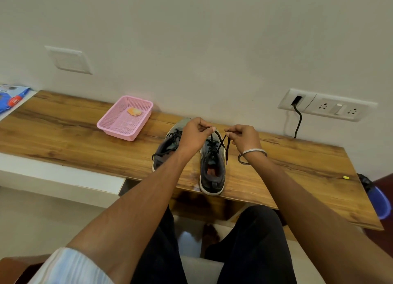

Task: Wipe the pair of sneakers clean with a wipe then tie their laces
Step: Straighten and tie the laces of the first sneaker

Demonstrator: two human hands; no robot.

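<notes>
Against a plain pale wall, we see a wood-grain surface [63, 134] carrying a pink perforated plastic basket [125, 117] with a crumpled orange-white wad, possibly the used wipe [134, 112], and, to its right, two grey-and-black mesh sneakers with white soles, heels toward us. We judge the wiping done and the tying begun: the left hand [194, 138] and right hand [244, 139] each pinch one end of the black lace [221, 142], crossed above the right sneaker [212, 166] near the front edge. Just beside it, the left sneaker [168, 147] shows loose laces, apparently untied.
</notes>
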